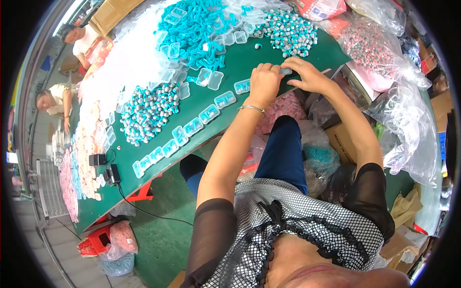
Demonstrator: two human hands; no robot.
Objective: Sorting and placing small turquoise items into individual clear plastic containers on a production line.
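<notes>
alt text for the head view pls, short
Both hands, left hand and right hand, press a small clear case at the green table edge. A row of filled clear cases lines that edge, beside teal-and-grey piles.

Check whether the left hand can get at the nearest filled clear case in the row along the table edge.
Probably yes. The left hand rests on the green table just beside that filled clear case, with only bare surface between them. Both hands now meet on a small case, so it would have to let go.

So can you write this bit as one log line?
left hand + right hand: pressing small clear case | green table | filled cases in row
</notes>
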